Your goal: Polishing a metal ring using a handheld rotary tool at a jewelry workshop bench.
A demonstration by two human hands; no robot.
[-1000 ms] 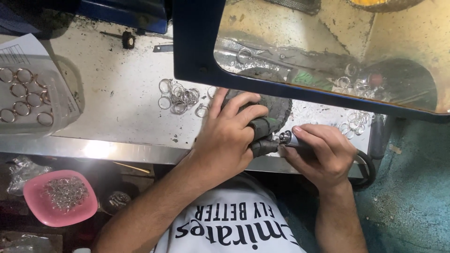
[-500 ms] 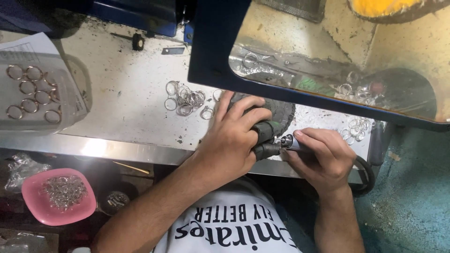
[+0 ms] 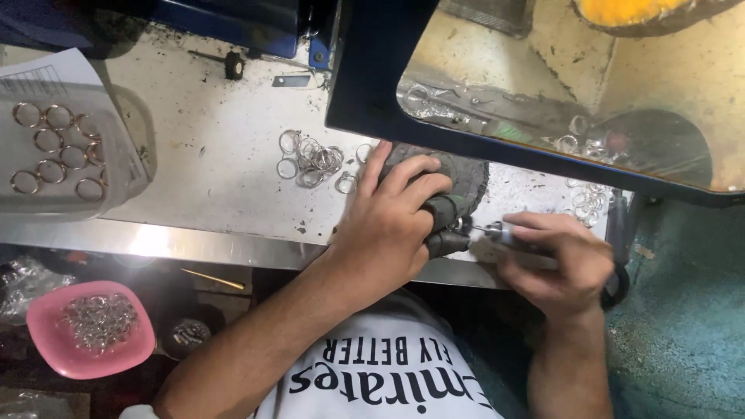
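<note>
My left hand grips a small dark holder at the front edge of a dusty white bench, resting on a round dark pad. My right hand holds a slim pen-like rotary tool whose tip touches the piece in the holder. The piece itself is too small to make out. A loose pile of silver rings lies just left of my left hand. Another few rings lie to the right, above my right hand.
A blue-framed clear shield hangs over the bench's back right. A clear tray of gold-coloured rings sits far left. Below the bench stand a pink bowl of silver rings and a small dark cup.
The view has shifted a little to the right. Both hands stay on the holder and tool in the same spot, with only slight finger movement.
</note>
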